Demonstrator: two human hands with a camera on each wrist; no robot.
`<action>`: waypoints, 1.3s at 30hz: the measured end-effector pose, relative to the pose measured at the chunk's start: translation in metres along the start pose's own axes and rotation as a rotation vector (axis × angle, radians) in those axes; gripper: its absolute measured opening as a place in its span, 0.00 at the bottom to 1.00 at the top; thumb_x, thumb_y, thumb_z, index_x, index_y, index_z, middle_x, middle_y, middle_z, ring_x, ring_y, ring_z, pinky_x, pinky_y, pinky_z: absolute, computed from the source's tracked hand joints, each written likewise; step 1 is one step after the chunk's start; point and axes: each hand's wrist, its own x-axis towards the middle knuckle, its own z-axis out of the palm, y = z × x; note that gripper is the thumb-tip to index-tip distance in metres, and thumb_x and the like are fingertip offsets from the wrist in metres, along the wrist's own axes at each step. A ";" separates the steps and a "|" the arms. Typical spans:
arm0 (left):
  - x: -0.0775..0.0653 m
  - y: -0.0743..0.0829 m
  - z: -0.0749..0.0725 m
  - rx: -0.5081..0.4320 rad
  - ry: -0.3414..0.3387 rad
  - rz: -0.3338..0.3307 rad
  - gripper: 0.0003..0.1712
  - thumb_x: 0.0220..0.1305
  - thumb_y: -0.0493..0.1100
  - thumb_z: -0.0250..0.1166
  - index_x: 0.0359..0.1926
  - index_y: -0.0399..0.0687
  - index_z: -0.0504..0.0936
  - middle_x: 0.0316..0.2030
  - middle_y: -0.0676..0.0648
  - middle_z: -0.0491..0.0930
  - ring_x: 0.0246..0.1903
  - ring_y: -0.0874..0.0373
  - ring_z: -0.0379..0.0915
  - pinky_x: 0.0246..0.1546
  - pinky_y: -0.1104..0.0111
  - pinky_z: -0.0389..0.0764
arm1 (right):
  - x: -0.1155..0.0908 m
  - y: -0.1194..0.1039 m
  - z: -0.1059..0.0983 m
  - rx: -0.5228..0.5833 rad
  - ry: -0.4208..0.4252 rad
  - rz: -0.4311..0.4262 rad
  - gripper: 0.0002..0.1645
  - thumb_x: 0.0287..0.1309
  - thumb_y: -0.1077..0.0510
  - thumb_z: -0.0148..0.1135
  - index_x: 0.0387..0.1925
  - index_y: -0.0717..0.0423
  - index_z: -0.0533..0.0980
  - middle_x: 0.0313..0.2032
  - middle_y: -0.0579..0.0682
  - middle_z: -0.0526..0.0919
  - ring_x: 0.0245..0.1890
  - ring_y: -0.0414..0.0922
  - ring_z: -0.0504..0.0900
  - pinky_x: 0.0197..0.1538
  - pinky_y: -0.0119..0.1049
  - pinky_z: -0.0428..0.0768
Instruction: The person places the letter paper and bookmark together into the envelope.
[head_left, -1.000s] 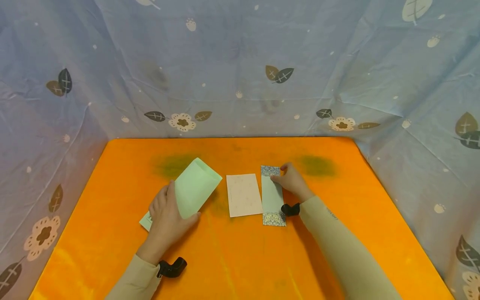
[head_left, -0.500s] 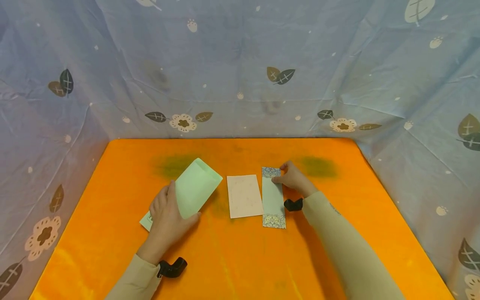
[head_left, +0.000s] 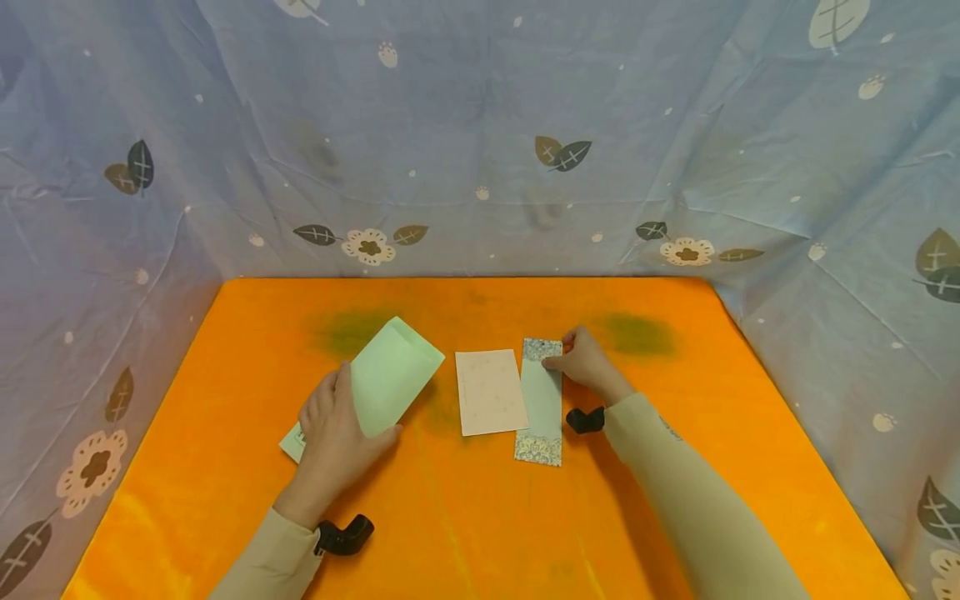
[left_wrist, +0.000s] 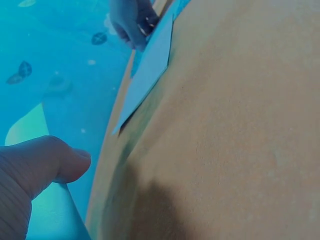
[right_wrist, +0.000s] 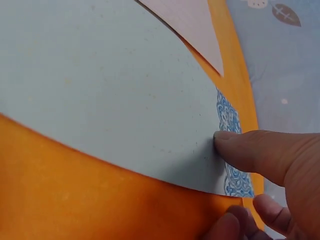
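Observation:
My left hand (head_left: 333, 433) grips a pale green envelope (head_left: 393, 375), holding it tilted at the left of the table; its lower part is hidden behind the palm. In the left wrist view the thumb (left_wrist: 55, 160) lies across the envelope (left_wrist: 52, 215). With thumb and fingers, my right hand (head_left: 588, 362) pinches the far right corner of a long pale card with blue patterned ends (head_left: 542, 400). In the right wrist view the thumb (right_wrist: 250, 150) presses on this card (right_wrist: 125, 110) by its blue band. A pinkish card (head_left: 491, 392) overlaps the long card's left edge.
An orange cloth (head_left: 450, 517) covers the table, with dark greenish patches near the back. Blue-grey patterned curtains (head_left: 480, 125) stand behind and on both sides. Each wrist wears a black camera mount (head_left: 345, 535).
The long card has slid slightly toward me and its near end has swung left, so the pinkish card now overlaps it. The left hand and envelope stay put.

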 end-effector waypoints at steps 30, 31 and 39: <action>-0.008 -0.008 0.001 -0.006 -0.005 -0.009 0.65 0.43 0.56 0.78 0.73 0.36 0.49 0.62 0.28 0.57 0.60 0.30 0.52 0.55 0.38 0.51 | -0.002 -0.032 0.052 -0.252 -0.059 -0.329 0.34 0.56 0.40 0.68 0.56 0.56 0.73 0.43 0.53 0.74 0.40 0.49 0.70 0.41 0.42 0.71; -0.009 -0.009 0.001 -0.006 -0.006 -0.009 0.65 0.44 0.56 0.78 0.73 0.36 0.49 0.62 0.28 0.57 0.60 0.30 0.52 0.55 0.38 0.51 | -0.002 -0.033 0.054 -0.285 -0.057 -0.331 0.36 0.54 0.39 0.69 0.58 0.55 0.73 0.45 0.53 0.73 0.41 0.49 0.69 0.42 0.42 0.70; -0.009 -0.010 0.002 -0.011 -0.010 -0.007 0.65 0.44 0.56 0.78 0.73 0.36 0.50 0.63 0.28 0.57 0.60 0.30 0.52 0.55 0.38 0.51 | 0.000 -0.042 0.060 -0.385 -0.048 -0.270 0.42 0.43 0.36 0.75 0.54 0.55 0.72 0.47 0.55 0.68 0.43 0.52 0.66 0.43 0.43 0.69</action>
